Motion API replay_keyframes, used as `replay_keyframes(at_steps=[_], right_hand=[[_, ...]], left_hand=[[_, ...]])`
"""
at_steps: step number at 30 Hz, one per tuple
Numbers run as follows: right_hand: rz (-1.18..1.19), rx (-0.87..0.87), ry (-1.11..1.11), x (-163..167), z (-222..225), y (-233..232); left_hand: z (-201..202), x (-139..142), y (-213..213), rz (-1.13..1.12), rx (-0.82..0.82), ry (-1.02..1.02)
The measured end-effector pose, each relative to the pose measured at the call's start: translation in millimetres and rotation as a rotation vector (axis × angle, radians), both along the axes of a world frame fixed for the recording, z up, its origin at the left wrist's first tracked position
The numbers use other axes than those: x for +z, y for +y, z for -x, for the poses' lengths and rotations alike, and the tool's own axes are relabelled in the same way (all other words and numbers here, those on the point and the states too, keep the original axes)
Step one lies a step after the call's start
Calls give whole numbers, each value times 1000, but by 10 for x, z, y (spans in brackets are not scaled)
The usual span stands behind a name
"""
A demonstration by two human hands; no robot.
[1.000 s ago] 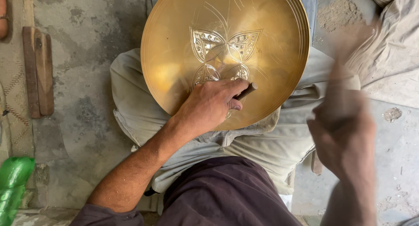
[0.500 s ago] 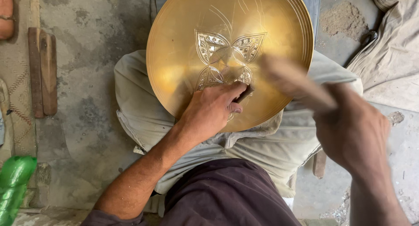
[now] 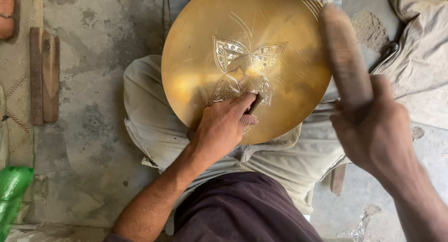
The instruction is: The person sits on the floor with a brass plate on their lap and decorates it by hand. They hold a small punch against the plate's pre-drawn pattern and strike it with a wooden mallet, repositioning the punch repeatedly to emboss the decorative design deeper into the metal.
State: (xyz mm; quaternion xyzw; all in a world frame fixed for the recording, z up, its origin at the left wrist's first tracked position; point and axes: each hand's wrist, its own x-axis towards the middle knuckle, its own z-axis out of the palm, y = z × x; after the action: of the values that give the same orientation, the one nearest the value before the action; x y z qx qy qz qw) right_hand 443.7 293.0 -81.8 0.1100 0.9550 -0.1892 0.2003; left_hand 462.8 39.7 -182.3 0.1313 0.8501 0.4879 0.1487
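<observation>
The round, shallow, golden brass plate (image 3: 200,60) lay tilted across the person's lap, resting on pale beige trousers (image 3: 149,125), its lower edge touching the left hand (image 3: 224,127). That hand was closed narrowly around a small dark metal chisel (image 3: 255,103), the tip set against the plate just below the engraved design. The right hand (image 3: 380,134) was wrapped around a thick, rounded wooden mallet (image 3: 343,55), held raised above the plate's right rim and apart from the chisel.

As for progress, a butterfly motif (image 3: 245,71) was already cut into the centre: four wings filled with fine patterning, plus thin scribed lines fanning upward from it. The rest of the face, including the broad band toward the rim, was smooth and unmarked, so by my judgement the engraving was only partly done, with the lower wing area under the tool in hand.

No open container showed. A green plastic bottle (image 3: 11,195) lay on the concrete floor (image 3: 93,83) at the left edge; its contents could not be seen. Brown wooden blocks (image 3: 44,74) lay nearby.
</observation>
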Motion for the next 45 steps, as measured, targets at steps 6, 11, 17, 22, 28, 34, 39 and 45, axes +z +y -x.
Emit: replay_keyframes(at_steps=[6, 11, 17, 22, 28, 34, 39, 45], right_hand=[[-136, 61, 22, 18, 14, -87], [-421, 445, -167, 119, -55, -96], [-47, 82, 130, 146, -202, 75], [-65, 171, 317, 108, -220, 37], [-172, 410, 531, 198, -112, -154], [-28, 635, 578, 348, 189, -300], [-291, 886, 688, 465, 282, -549], [-60, 578, 403, 419, 313, -642]], left_hand=[[-23, 8, 39, 56, 30, -6], [-128, 65, 2, 76, 146, 62], [-304, 99, -189, -138, 543, 125], [-373, 34, -58, -107, 543, 130], [-419, -36, 45, 121, 532, 210], [-489, -74, 59, 126, 541, 224], [-523, -105, 80, 96, 541, 304], [-554, -103, 104, 101, 591, 281]])
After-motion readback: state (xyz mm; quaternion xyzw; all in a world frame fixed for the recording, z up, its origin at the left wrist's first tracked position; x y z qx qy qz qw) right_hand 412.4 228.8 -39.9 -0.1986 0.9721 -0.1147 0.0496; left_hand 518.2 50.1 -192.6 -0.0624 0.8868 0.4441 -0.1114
